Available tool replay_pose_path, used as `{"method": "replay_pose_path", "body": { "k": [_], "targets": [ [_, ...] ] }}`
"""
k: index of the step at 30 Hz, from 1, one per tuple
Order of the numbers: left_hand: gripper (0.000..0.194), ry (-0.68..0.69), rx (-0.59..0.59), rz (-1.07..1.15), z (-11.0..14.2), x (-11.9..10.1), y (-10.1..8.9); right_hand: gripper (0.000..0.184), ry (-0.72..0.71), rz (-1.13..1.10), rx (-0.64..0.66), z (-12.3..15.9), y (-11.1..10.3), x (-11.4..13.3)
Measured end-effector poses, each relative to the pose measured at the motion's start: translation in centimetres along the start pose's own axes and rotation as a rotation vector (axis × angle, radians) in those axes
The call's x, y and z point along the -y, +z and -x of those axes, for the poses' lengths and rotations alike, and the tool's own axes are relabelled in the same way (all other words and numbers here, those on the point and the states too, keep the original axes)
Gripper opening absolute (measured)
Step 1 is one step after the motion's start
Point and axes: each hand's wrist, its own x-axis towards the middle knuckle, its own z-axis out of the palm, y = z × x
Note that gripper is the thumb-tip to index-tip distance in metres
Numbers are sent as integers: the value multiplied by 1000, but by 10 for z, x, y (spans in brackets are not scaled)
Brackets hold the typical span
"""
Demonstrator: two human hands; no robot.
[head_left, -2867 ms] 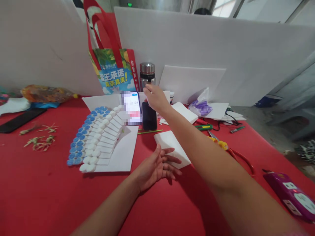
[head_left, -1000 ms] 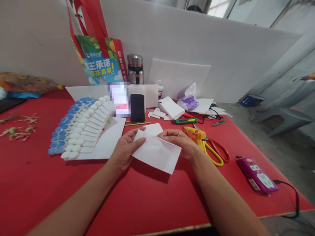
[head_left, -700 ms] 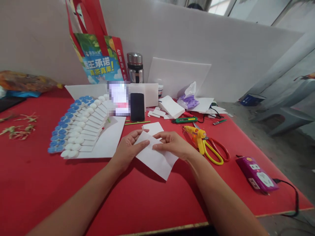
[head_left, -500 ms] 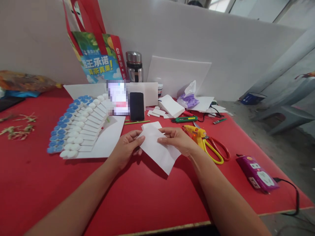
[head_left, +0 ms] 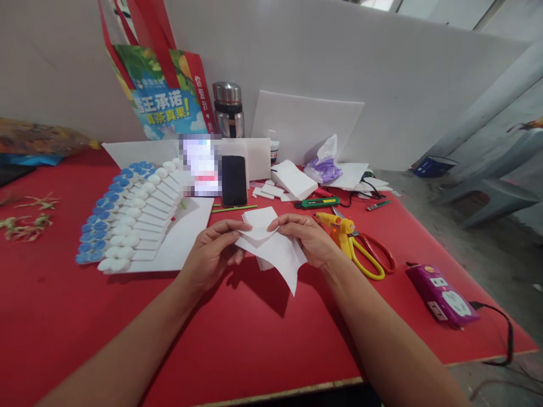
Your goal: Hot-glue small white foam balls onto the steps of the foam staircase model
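A thin white sheet of paper (head_left: 278, 254) is held between my two hands above the red table, its upper edge bent and its lower corner hanging down. My left hand (head_left: 218, 246) pinches the paper's left corner between thumb and fingers. At the upper right edge, my right hand (head_left: 303, 234) grips the paper the same way. Behind and partly under the sheet lies a small stack of white paper (head_left: 261, 217). To the left, a fan-shaped piece with rows of blue and white round pads (head_left: 131, 223) rests on a white board (head_left: 186, 237).
Right of my hands lie a yellow glue gun (head_left: 339, 223), scissors (head_left: 369, 257) and a green utility knife (head_left: 318, 202). A purple power strip (head_left: 443, 297) sits near the right edge. Behind stand a black phone (head_left: 234, 181), a steel flask (head_left: 229, 110) and a shopping bag (head_left: 169, 96).
The paper has lifted and tilted, its top edge now bent and more of the stack behind it showing. Both hands still hold it. The view has shifted slightly.
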Motion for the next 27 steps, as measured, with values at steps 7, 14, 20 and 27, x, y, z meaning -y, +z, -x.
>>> {"method": "replay_pose_path", "body": {
  "k": [7,14,20,27],
  "targets": [
    [4,21,-30,16,-1,1,-2,8,-93,55,9,1,3,0],
    [45,-154,138,-12,0,-2,-6,13,-172,219,62,4,-1,-1],
    [52,-285,196,-46,0,0,-5,14,-146,233,122,4,-3,-2],
    [48,-292,251,-124,-2,1,-7,13,-170,308,104,6,-6,2]
  ]
}}
